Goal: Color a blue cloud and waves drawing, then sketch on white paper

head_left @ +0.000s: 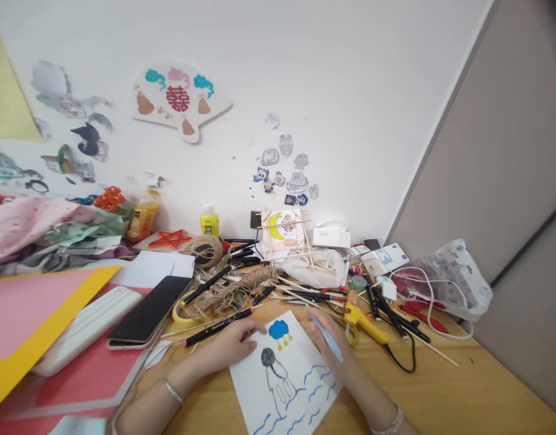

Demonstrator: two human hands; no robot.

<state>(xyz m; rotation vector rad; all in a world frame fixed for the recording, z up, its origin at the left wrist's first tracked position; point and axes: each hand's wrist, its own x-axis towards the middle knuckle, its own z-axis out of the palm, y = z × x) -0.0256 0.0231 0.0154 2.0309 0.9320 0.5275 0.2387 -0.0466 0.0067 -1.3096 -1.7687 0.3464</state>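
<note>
A white sheet of paper (253,386) lies tilted on the wooden table in front of me. Drawn on it are a blue cloud with yellow stars hanging below, a figure with a dark round head, and blue wavy lines. My left hand (235,345) rests at the sheet's upper left edge, thumb and fingers apart, holding nothing. At the right edge, my right hand (336,350) is closed around a slim light blue pen (326,334), whose narrow end points away from me. Part of the pen is hidden by the fingers.
Behind the paper lie twine (255,281), several markers (219,326) and thin sticks. A yellow glue gun (366,323) with a black cord is to the right. Left are a dark phone (151,311), a white box-shaped object (90,329) and coloured card (37,320).
</note>
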